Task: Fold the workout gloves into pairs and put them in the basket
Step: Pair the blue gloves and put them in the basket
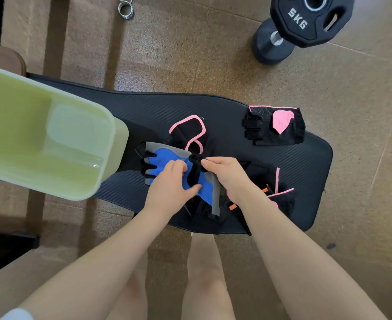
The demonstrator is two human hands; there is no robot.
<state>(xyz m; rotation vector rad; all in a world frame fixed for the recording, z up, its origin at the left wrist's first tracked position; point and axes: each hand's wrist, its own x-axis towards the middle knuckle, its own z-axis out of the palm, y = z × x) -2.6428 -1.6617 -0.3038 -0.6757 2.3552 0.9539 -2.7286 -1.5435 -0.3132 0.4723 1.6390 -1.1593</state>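
Note:
A blue, grey and black workout glove (162, 163) lies on the black bench pad (149, 112), fingers pointing left toward the pale green basket (52, 135). My left hand (169, 188) presses on its blue palm. My right hand (227, 179) pinches the glove's black wrist strap (196, 167). A black glove with pink trim (188, 132) lies just behind it. Another black and pink glove (274, 125) rests at the pad's far right. More black gloves with pink and orange trim (280, 197) lie under my right wrist.
The basket, with nothing visible inside, sits on the bench's left end. On the brown floor stand a 5 kg weight plate (306, 17) leaning on a dumbbell (269, 42) at the back right, and a metal spring collar (126, 8) at the back. My legs show below the bench.

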